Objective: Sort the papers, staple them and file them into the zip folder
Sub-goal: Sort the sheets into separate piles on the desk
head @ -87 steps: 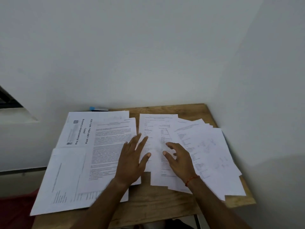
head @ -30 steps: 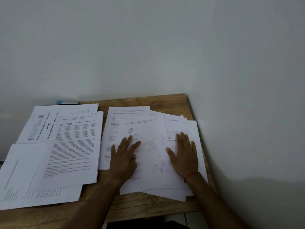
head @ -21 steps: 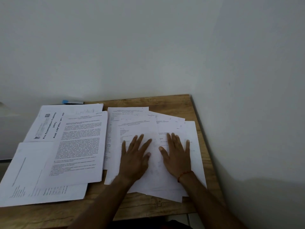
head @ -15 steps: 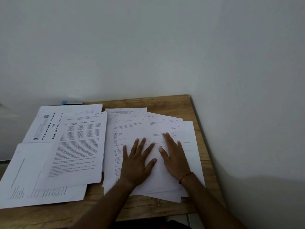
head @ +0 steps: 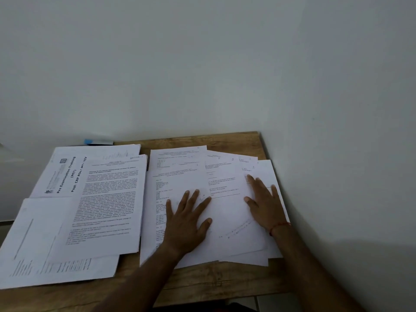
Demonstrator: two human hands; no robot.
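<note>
Several loose printed sheets (head: 225, 199) lie fanned and overlapping on the right half of the wooden table (head: 202, 282). My left hand (head: 186, 219) lies flat on them with fingers spread, pressing near the pile's middle. My right hand (head: 264, 203) rests flat on the sheets at the right side, fingers straight and pointing away from me. A second group of papers (head: 108, 203) covers the left half, with a "Pre Examination Training" sheet (head: 65, 174) at the back and a text page on top. No stapler or zip folder is visible.
A blue and dark object (head: 98, 142) lies at the table's back edge against the wall. White walls close in behind and on the right. Papers on the left overhang the table's left edge.
My hands have slid apart over the right pile: the right hand moved right toward the wall, spreading the sheets into a wider fan. The left hand stayed near the middle.
</note>
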